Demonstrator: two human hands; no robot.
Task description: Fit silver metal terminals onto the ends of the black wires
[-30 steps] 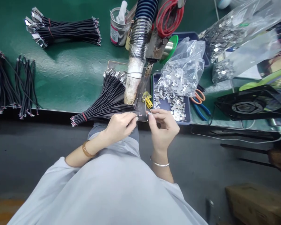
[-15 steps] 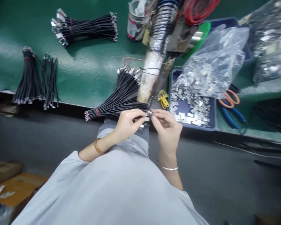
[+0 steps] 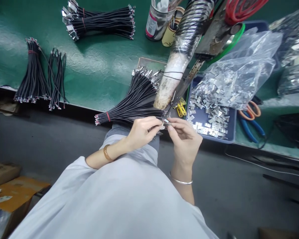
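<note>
My left hand [image 3: 142, 131] pinches the end of a black wire from the fanned bundle [image 3: 133, 103] tied with a red band at the table's near edge. Fingertip to fingertip with it, my right hand [image 3: 185, 139] pinches a small metal terminal [image 3: 166, 121] at that wire's end. Both hands hover just off the green table's [image 3: 97, 76] edge, below a wrapped hose nozzle [image 3: 175, 74]. A blue tray [image 3: 230, 131] of loose metal terminals lies right of my right hand.
More black wire bundles lie at the far side [image 3: 102, 21] and at the left [image 3: 33, 74]. A clear bag of terminals [image 3: 241, 71] rests over the tray. Scissors and pliers [image 3: 251, 118] lie to the right, a jar [image 3: 158, 20] at the back, cardboard boxes [image 3: 12, 189] on the floor.
My hands have closed together, the right bringing the terminal onto the wire end. The view has shifted, so the table's things sit further right and higher in the frame.
</note>
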